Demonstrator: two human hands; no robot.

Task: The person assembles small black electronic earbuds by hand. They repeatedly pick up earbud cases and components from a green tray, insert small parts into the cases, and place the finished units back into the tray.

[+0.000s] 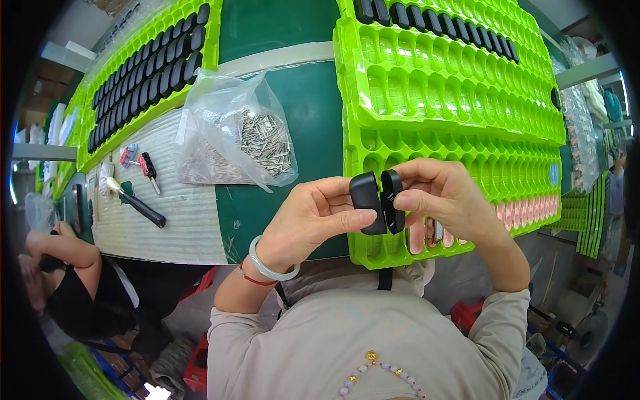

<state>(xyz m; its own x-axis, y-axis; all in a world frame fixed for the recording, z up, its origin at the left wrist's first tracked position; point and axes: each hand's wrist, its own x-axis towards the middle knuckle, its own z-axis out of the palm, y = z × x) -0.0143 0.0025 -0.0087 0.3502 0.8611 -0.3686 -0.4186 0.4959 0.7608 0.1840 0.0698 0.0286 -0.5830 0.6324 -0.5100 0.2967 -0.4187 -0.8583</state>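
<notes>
Your necklace (371,356) is before the tray (380,142); over its left part, your left grip (293,220) holds black case (364,193), right grip (453,197) thinner piece (398,220).

The left hand (299,222) holds a black shell (364,195), the right hand (455,200) a narrower black piece (391,183).

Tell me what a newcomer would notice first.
Likely the bright stack of green trays at right and the green tray at upper left, bearing black pieces. Near the centre, the left hand holds a broad black part beside a narrower black part in the right hand. A clear bag of thin metal pieces lies left of them.
</notes>
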